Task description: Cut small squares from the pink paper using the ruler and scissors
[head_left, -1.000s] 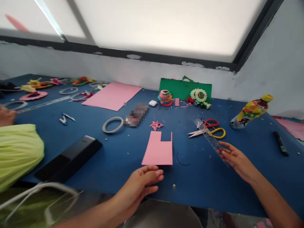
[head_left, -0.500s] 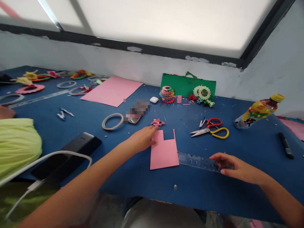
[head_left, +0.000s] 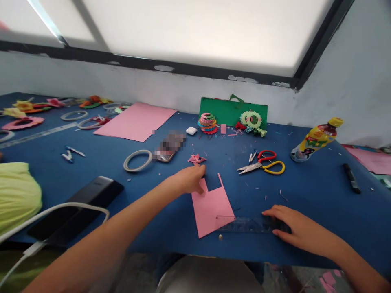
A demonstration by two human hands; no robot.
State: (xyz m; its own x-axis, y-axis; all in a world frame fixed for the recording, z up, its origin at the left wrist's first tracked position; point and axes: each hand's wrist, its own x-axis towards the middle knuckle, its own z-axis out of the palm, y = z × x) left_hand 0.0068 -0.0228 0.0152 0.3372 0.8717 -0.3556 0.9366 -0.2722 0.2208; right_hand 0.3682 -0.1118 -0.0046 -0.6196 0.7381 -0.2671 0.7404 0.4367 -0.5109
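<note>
The left hand (head_left: 190, 179) lies fingers down at the centre of the frame, pressing the upper left corner of the pink paper (head_left: 211, 208). The right hand (head_left: 288, 226), lower right, lies flat with fingers spread on a clear ruler (head_left: 244, 224), whose far end crosses the paper's lower edge. Both sit on the blue bench (head_left: 305, 191). Scissors (head_left: 262, 166) lie above the ruler; a bottle (head_left: 316, 139) lies further right.

1. Two hands: left hand (head_left: 189, 180), right hand (head_left: 290, 228).
2. One clear ruler (head_left: 244, 224).
3. Two pink sheets: a notched one near (head_left: 210, 207), a whole one far left (head_left: 136, 121).
4. One pair of scissors (head_left: 262, 166).
5. One bottle (head_left: 316, 139), far right.
6. One tape ring (head_left: 137, 160).
</note>
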